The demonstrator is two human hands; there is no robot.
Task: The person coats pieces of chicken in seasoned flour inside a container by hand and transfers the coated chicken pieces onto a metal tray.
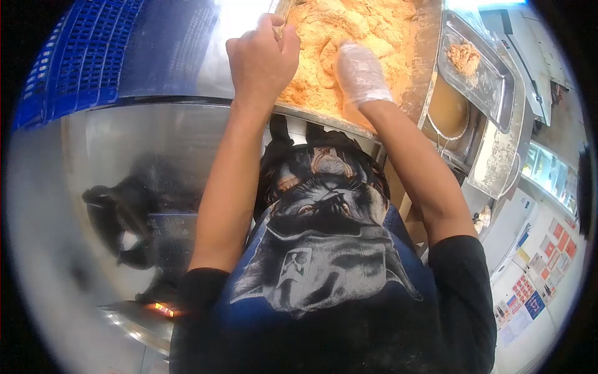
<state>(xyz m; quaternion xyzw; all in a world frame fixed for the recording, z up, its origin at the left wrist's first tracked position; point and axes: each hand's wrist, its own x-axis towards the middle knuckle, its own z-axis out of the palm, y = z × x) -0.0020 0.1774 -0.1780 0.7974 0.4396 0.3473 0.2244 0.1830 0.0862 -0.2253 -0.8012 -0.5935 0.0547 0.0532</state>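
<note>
A metal tub (430,62) at the top centre is filled with orange, flour-like breading (317,25). My left hand (265,59), bare and closed, is at the tub's left rim. Its fingers appear wrapped around that rim. My right hand (362,71) wears a clear plastic glove dusted with the breading. It reaches down into the breading, which hides its fingers, so I cannot see whether they hold anything.
Right of the tub, a metal tray (501,93) holds a breaded clump (463,59). Below it is a round container of yellowish-brown liquid (447,109). A blue plastic basket (81,56) rests on the steel counter (168,50) at left.
</note>
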